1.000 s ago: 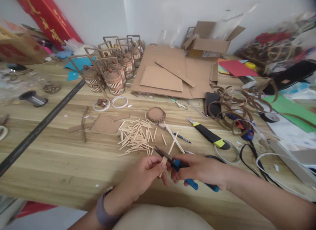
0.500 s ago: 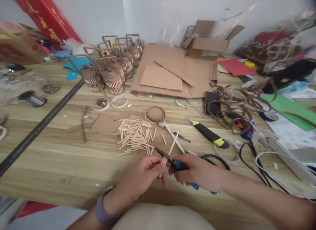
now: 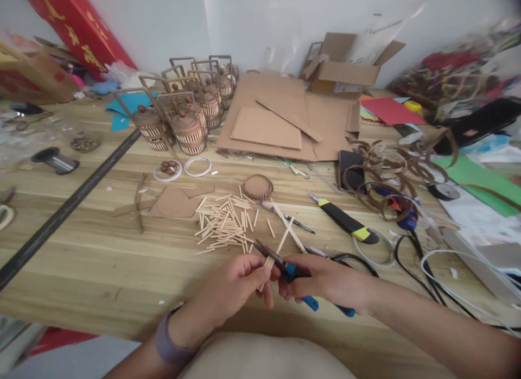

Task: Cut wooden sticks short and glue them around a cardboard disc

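Observation:
Several thin wooden sticks (image 3: 266,266) are pinched between the thumb and fingers of my left hand (image 3: 241,284). One longer stick (image 3: 285,234) points up and away from that bunch. My right hand (image 3: 325,284) is closed around blue-handled long-nose pliers (image 3: 291,270). Their dark jaws are a little apart and lie across the sticks just above my left fingertips. Beyond my hands is a loose pile of short cut sticks (image 3: 226,224). A round shallow cardboard piece with a braided rim (image 3: 258,187) sits behind the pile.
A yellow-black utility knife (image 3: 344,219) and a pen (image 3: 299,224) lie to the right, near coiled brown strips (image 3: 382,178) and cables. Small woven lidded baskets (image 3: 189,132) with tall handles stand at the back left. Cardboard sheets (image 3: 266,128) lie at the back centre.
The pliers' jaws and handles have spread slightly wider. Both hands stay at nearly the same place, with the sticks still in my left fingers.

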`<action>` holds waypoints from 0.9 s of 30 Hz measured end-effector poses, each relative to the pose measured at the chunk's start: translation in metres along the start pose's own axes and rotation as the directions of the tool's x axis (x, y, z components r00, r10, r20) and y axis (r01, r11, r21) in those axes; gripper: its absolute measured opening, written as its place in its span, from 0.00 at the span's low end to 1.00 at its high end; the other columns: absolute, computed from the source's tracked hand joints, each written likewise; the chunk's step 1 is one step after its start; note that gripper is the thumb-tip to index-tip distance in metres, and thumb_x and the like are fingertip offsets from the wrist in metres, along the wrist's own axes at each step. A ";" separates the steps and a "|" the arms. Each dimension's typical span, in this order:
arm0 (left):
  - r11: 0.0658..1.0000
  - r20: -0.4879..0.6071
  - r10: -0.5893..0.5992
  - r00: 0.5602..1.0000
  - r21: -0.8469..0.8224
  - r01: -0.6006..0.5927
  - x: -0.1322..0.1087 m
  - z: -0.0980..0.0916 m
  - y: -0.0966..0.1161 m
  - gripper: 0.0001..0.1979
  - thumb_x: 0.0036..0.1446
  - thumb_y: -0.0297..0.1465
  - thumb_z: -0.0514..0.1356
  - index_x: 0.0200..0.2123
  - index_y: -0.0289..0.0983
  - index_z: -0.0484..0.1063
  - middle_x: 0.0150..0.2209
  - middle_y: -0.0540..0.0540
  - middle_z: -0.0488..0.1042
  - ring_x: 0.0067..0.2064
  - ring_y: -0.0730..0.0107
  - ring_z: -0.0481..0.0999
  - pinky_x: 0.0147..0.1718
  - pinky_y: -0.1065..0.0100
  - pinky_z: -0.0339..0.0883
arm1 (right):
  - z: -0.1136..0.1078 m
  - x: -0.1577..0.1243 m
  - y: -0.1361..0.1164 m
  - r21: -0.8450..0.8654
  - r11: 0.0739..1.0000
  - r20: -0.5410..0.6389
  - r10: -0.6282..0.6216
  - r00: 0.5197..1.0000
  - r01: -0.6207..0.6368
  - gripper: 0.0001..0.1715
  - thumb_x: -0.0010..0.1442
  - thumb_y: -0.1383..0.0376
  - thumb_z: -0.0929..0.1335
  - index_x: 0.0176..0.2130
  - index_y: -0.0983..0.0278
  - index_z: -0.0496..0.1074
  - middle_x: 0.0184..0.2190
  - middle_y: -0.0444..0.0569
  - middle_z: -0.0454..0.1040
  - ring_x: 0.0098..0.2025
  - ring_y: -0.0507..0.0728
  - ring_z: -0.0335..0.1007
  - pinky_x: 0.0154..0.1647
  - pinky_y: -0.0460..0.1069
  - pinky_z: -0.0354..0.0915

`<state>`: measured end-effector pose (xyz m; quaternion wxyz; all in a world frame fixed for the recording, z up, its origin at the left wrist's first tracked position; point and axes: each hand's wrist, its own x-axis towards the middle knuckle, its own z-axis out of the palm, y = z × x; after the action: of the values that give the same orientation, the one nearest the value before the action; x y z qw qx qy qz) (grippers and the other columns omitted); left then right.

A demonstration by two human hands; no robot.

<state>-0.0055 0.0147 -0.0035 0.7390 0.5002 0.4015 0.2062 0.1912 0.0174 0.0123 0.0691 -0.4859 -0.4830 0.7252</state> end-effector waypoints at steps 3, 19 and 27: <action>1.000 -0.020 -0.017 1.000 -0.022 0.016 0.000 0.002 -0.003 0.17 0.57 0.46 0.56 0.30 0.38 0.71 0.21 0.51 0.72 0.30 0.67 0.72 0.38 0.66 0.63 | 0.001 0.000 0.000 0.022 1.000 0.011 0.018 1.000 -0.018 0.09 0.45 0.65 0.66 0.32 0.63 0.69 0.27 0.42 0.69 0.29 0.51 0.63 0.31 0.46 0.62; 0.999 -0.051 -0.034 0.998 0.000 0.034 0.000 0.003 -0.007 0.19 0.58 0.47 0.54 0.31 0.36 0.68 0.19 0.53 0.67 0.28 0.69 0.68 0.37 0.66 0.63 | 0.003 0.005 0.002 -0.117 0.993 -0.023 -0.019 1.000 0.016 0.10 0.45 0.65 0.64 0.32 0.62 0.66 0.23 0.39 0.63 0.25 0.50 0.59 0.27 0.45 0.58; 0.997 -0.012 -0.062 0.998 -0.055 0.061 -0.001 0.004 -0.007 0.19 0.58 0.48 0.54 0.34 0.35 0.67 0.18 0.56 0.64 0.25 0.71 0.68 0.34 0.68 0.62 | 0.001 0.005 0.006 -0.004 1.000 0.033 -0.013 0.999 0.013 0.10 0.44 0.66 0.65 0.32 0.63 0.67 0.23 0.40 0.65 0.27 0.50 0.61 0.29 0.46 0.59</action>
<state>-0.0039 0.0092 -0.0086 0.7557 0.4659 0.4159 0.1973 0.1904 0.0166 0.0044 0.0649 -0.4710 -0.4890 0.7314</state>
